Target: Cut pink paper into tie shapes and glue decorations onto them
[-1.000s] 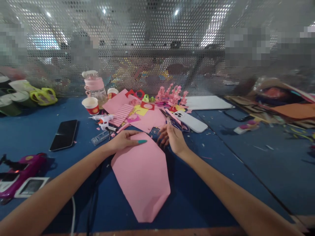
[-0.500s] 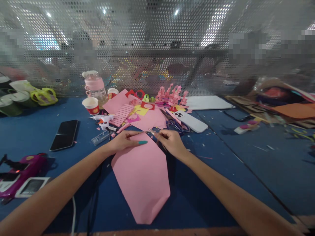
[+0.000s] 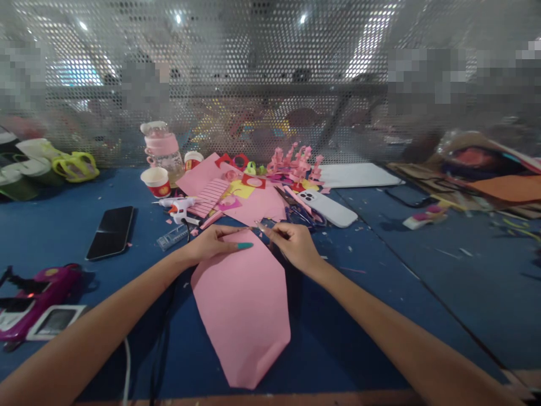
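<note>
A large pink paper sheet (image 3: 245, 304) lies on the blue table (image 3: 380, 282) in front of me, its far end narrowing to a point. My left hand (image 3: 211, 242) rests flat on the sheet's far left corner, fingers stretched right. My right hand (image 3: 296, 245) is closed around a thin pointed tool (image 3: 262, 228), whose tip points left at the sheet's far edge, close to my left fingertips. I cannot tell what kind of tool it is.
Behind the sheet lies a pile of pink, red and yellow paper cutouts (image 3: 253, 192), with a white phone (image 3: 328, 207) and scissors (image 3: 302, 214). To the left are a glue gun (image 3: 180, 207), a paper cup (image 3: 156, 181), a bottle (image 3: 163, 148) and a black phone (image 3: 110, 231). A perforated metal screen (image 3: 270, 84) closes the back.
My right hand drew back from the scissors pile with the thin tool and moved left to the sheet's far edge. It has stayed there for the last half second. My left hand stayed put.
</note>
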The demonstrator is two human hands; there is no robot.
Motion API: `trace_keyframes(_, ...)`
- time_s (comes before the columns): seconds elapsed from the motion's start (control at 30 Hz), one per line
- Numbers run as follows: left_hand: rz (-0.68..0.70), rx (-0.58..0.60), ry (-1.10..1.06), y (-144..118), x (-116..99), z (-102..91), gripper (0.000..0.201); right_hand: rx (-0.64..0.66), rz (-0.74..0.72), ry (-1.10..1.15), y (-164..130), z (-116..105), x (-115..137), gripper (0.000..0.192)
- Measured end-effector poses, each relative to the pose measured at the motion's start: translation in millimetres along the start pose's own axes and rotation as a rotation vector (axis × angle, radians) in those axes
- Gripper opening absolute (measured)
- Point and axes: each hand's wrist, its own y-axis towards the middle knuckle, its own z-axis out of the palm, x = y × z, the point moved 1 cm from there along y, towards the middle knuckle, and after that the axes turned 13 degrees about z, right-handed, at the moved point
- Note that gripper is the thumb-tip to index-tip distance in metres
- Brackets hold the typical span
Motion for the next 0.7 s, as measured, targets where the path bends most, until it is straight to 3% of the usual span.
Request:
trace_keyframes(0.53,-0.037,0.031,-0.087,-0.1,1.7,1.1,0.044,-0.004,-0.009,0.017,-0.4,-0.1,-0.4,0.044)
trace_keyframes(0.7,-0.035,0.019,0.158,2.9,2.4,-8.1,0.060,-0.021,0.032,0.076,0.4,-0.9,0.0,0.044)
